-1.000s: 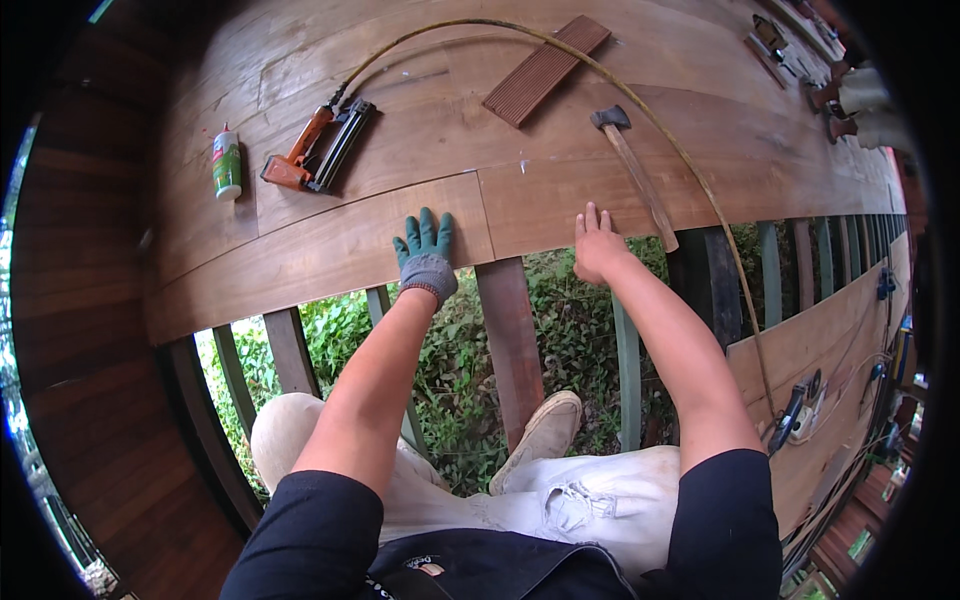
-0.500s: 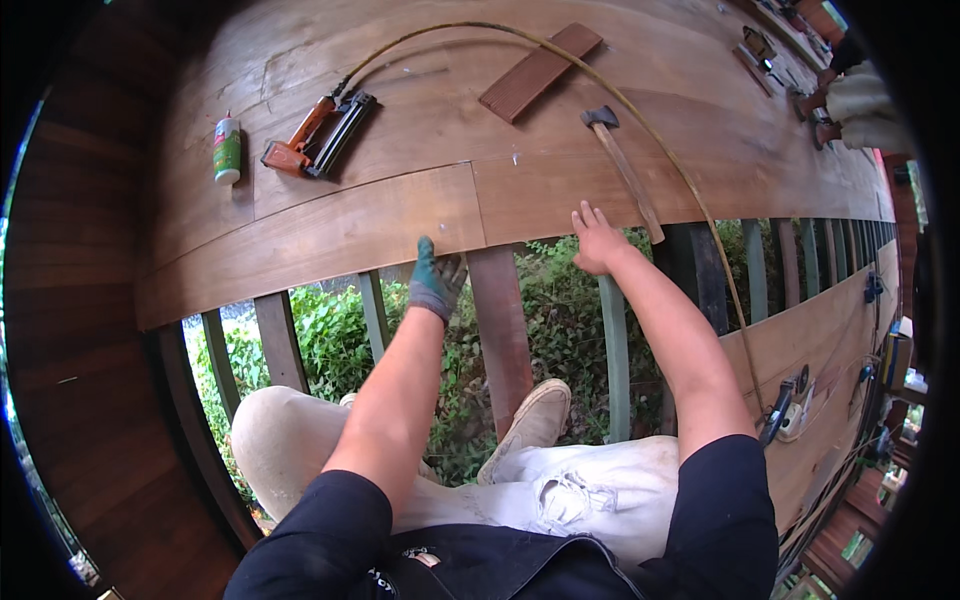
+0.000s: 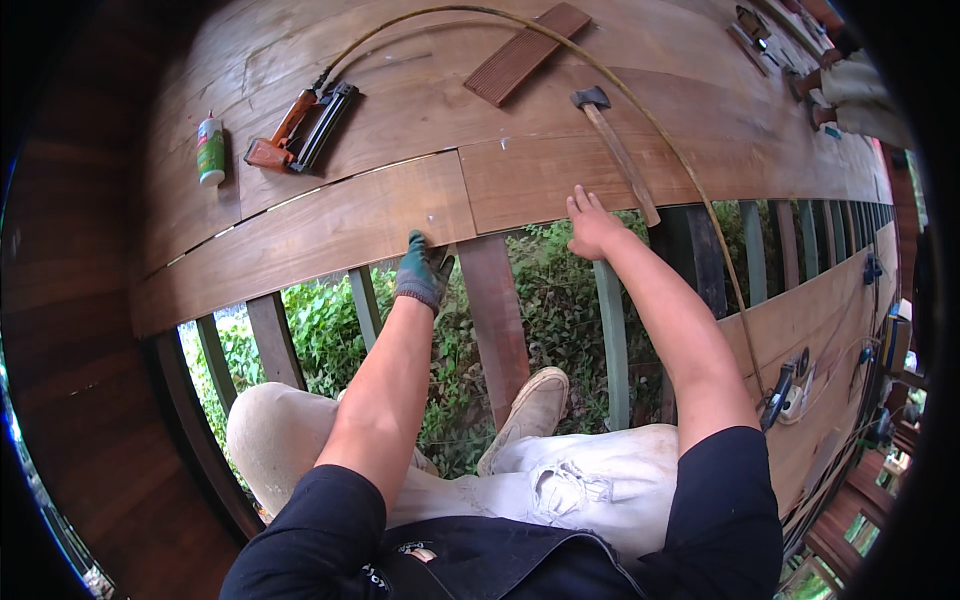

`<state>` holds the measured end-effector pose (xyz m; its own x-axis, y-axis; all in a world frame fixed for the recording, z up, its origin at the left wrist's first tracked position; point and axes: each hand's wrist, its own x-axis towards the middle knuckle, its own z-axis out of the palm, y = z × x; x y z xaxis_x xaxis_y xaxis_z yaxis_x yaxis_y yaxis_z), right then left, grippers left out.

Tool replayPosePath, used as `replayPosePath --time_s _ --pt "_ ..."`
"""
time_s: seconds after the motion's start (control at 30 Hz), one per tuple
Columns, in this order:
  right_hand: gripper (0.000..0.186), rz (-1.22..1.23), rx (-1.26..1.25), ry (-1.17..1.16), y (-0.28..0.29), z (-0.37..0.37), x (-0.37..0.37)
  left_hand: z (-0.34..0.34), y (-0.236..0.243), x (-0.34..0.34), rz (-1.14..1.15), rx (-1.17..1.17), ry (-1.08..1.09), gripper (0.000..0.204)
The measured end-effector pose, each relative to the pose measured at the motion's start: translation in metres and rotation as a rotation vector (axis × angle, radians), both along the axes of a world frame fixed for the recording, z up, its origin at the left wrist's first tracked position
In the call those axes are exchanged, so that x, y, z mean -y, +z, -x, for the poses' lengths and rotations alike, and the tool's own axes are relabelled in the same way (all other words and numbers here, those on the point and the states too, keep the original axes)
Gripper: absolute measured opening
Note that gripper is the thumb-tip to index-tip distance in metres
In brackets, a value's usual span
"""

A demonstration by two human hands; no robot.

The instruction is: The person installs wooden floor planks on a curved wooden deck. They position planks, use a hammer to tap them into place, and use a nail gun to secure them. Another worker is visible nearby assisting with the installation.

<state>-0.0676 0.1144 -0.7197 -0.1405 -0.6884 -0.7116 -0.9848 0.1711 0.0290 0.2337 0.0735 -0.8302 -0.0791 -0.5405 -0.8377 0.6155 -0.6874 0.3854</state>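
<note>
My left hand (image 3: 423,272), in a green and grey work glove, is closed on the near edge of a wooden floorboard (image 3: 330,218). Its thumb lies on top, and the other fingers go partly out of sight by the edge. A narrow gap with light showing through runs along this board's far side. My bare right hand (image 3: 594,228) rests with fingers stretched flat on the near edge of the adjoining floorboard (image 3: 540,180), right of the joint. Just beyond it lies a hatchet (image 3: 618,150), its wooden handle pointing toward me.
An orange nail gun (image 3: 300,130) with a yellowish hose (image 3: 640,100) and a glue bottle (image 3: 210,150) lie on the laid floor. A grooved wood piece (image 3: 527,53) is farther back. Open joists (image 3: 497,320) span greenery below me. Another person's legs (image 3: 865,100) show far right.
The left floorboard has shifted toward me in my left hand's grip, and a gap has opened along its far edge. My right hand stays on its board; the view has moved slightly.
</note>
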Motion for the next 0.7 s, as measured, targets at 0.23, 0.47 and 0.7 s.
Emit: replayPosePath --time_s 0.23,0.47,0.7 --pt "0.078 -0.022 -0.004 -0.002 -0.004 0.002 0.002 -0.007 -0.013 -0.015 0.028 -0.034 0.049 0.038" --pt "0.081 -0.007 -0.026 -0.008 -0.011 0.004 0.001 -0.003 0.004 -0.005 0.084 -0.067 0.018 0.038" --pt "0.082 -0.023 -0.031 -0.018 -0.007 -0.001 0.003 -0.012 0.013 -0.011 0.069 -0.097 -0.075 0.033"
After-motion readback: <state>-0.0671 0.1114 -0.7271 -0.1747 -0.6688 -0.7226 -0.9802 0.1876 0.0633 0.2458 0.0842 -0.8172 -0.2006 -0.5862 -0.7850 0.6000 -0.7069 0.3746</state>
